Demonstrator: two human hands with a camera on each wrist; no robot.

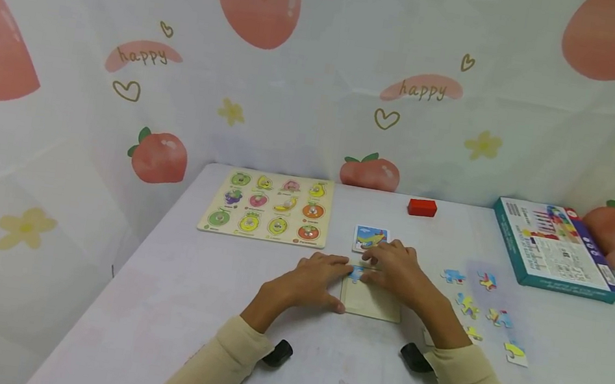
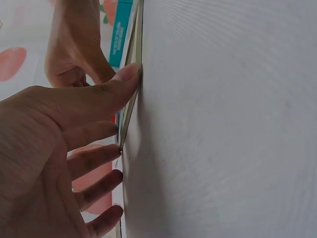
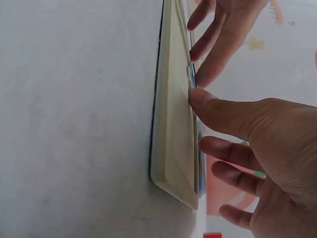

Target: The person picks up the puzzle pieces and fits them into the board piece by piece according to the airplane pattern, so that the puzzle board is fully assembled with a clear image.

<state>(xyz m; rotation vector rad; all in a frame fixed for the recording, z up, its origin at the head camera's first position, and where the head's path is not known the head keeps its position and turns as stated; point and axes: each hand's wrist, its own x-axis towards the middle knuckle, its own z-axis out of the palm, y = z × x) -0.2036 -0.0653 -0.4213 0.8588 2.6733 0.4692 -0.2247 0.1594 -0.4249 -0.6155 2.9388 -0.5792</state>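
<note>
Resting along the left edge of a pale, square wooden tray (image 1: 371, 303), the left hand (image 1: 309, 279) has its thumb and fingers spread apart. A blue jigsaw piece (image 1: 355, 273) lies in the tray's far left corner, the right hand's (image 1: 393, 271) thumb touching it, that hand's fingers apart from the thumb. Scattered colourful jigsaw pieces (image 1: 500, 317) lie to the right. Beyond are a small picture card (image 1: 369, 237), a teal-edged cardboard box (image 1: 559, 247), a cream fruit-puzzle board (image 1: 269, 213) and a red rectangular block (image 1: 422, 207).
</note>
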